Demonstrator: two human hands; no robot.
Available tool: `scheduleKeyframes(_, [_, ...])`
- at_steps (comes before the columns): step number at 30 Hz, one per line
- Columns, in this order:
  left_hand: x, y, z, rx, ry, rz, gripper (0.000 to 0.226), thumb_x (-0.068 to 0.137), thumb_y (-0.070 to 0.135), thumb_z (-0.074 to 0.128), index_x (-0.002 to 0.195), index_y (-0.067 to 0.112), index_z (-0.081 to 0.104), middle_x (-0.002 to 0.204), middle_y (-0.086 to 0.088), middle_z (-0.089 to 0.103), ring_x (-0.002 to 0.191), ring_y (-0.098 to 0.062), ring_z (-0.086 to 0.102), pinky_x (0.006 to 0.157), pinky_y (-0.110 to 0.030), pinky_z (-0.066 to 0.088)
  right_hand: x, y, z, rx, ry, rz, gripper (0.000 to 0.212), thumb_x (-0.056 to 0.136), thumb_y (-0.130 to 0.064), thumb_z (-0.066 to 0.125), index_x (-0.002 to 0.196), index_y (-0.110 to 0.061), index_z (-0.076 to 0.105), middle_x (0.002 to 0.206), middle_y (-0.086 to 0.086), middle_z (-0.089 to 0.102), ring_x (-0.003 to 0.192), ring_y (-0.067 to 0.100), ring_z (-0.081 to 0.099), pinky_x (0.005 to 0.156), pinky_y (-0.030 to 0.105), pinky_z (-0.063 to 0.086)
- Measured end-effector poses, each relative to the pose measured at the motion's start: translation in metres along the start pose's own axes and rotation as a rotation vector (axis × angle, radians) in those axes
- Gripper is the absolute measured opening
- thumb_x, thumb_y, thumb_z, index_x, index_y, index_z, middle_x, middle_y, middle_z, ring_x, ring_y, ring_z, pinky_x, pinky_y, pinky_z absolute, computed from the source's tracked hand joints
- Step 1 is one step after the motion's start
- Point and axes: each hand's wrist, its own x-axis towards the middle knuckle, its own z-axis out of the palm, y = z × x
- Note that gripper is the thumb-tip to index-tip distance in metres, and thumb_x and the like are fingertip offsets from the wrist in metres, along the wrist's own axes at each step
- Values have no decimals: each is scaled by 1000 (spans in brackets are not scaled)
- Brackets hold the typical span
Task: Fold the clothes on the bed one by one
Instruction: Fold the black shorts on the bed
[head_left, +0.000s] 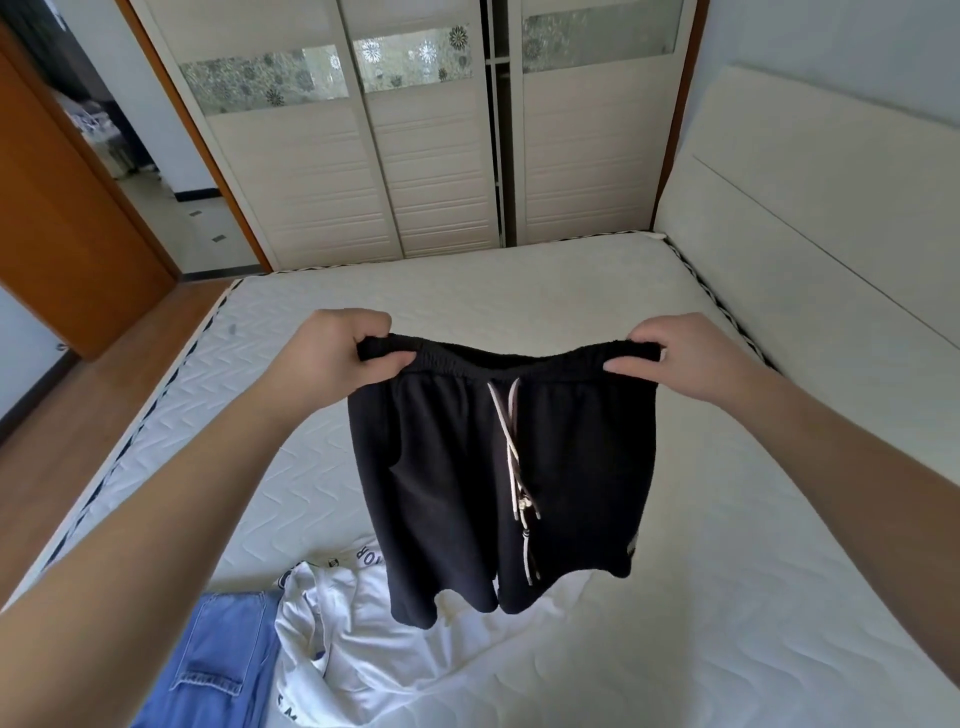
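Observation:
Black shorts (447, 483) with a white drawstring hang in the air above the bed, legs pointing down. My left hand (332, 353) pinches the left end of the waistband and my right hand (685, 358) pinches the right end, stretching it flat. Below the shorts, a crumpled white shirt (374, 654) with dark lettering lies on the white mattress (519, 296). Blue jeans (218, 665) lie beside the shirt at the near left, partly hidden by my left forearm.
A white headboard (810, 218) borders the bed on the right. White sliding wardrobe doors (374, 171) stand beyond the far edge. An orange wooden door (62, 223) and wooden floor (104, 379) are to the left.

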Motion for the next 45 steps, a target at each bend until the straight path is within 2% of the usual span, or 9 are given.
scheduleKeyframes(5, [2,-5,1,18,-175,122,25,86,41,64,85,18,55,78,10,49,72,-3,49,64,-11,35,2,4,-9,-30,-25,-50,36,92,-35,64,80,-1,64,73,10,61,72,26,55,69,36,40])
scheduleKeyframes(9, [0,-16,0,25,-164,115,23,87,30,67,101,12,66,94,3,58,82,-10,54,75,-13,40,-1,12,-25,-23,8,-60,18,89,-20,70,94,-4,74,89,7,71,82,23,61,72,25,39])
scheduleKeyframes(16, [8,-19,-6,-72,-104,-50,24,85,22,74,75,27,52,70,4,55,67,-4,51,57,-17,37,-1,20,-42,176,22,58,9,89,-16,70,89,-25,69,85,-17,66,76,-9,58,68,4,38])
scheduleKeyframes(22, [18,-11,-9,-80,-100,-67,28,85,29,73,73,31,48,63,3,54,64,-11,50,51,-13,35,-1,24,-49,170,-29,112,7,95,-21,61,94,-25,66,88,-5,69,86,18,65,84,37,48])
scheduleKeyframes(26, [23,-4,-9,-132,-53,-80,21,87,22,72,80,32,54,74,8,62,74,-3,55,57,-9,39,3,25,-51,267,-49,198,7,100,-20,55,97,-19,62,94,7,68,91,22,68,90,44,53])
scheduleKeyframes(30, [26,-1,-12,-188,-43,-121,16,86,25,72,92,33,59,86,17,65,83,5,56,63,-3,41,4,24,-52,418,-8,229,13,101,-23,51,94,-29,59,94,2,67,87,10,67,80,21,53])
scheduleKeyframes(33, [27,1,-13,-206,-49,-130,18,85,27,73,92,36,59,89,25,62,85,7,56,65,-2,40,3,25,-51,309,5,233,18,95,-44,57,83,-30,59,77,1,63,70,15,58,67,32,41])
scheduleKeyframes(37, [27,-2,-12,-126,-42,-83,17,80,28,79,84,28,62,79,12,63,79,1,55,60,-8,40,6,24,-49,212,66,191,27,91,-44,62,78,-21,60,58,-11,49,52,3,42,56,30,33])
scheduleKeyframes(45, [23,-14,2,-230,-101,-218,26,81,32,77,77,22,53,78,5,61,70,-6,52,58,-11,41,7,21,-41,264,135,167,12,92,-30,65,85,-27,56,77,10,59,64,15,46,62,32,36])
